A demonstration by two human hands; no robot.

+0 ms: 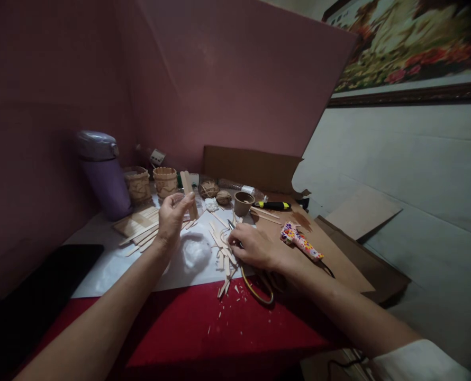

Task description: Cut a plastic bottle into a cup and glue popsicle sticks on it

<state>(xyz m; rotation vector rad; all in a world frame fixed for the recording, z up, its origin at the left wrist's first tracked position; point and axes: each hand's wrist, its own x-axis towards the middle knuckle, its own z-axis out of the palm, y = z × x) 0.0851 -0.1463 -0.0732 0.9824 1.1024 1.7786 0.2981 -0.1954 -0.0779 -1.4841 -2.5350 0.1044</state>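
Observation:
My left hand [172,214] is closed around a few flat wooden craft sticks [188,193], held upright above the table. My right hand [253,244] is closed over the middle of a pair of scissors [257,297]; the gold handles stick out below it and a blade tip shows past the fingers. Its fingertips are at a heap of cut craft stick pieces [224,248], and the palm side is hidden. Between my hands lies a white fluffy wad [196,251]. More whole craft sticks [140,227] lie left of my left wrist.
A purple bottle [106,182] and two carved-looking cups [165,182] stand at the back left. Behind my hands are twine balls [209,189], a brown pot [243,202] and a black-yellow cutter [274,205]. A patterned glue gun [301,242] lies on cardboard [338,270], its cord trailing right.

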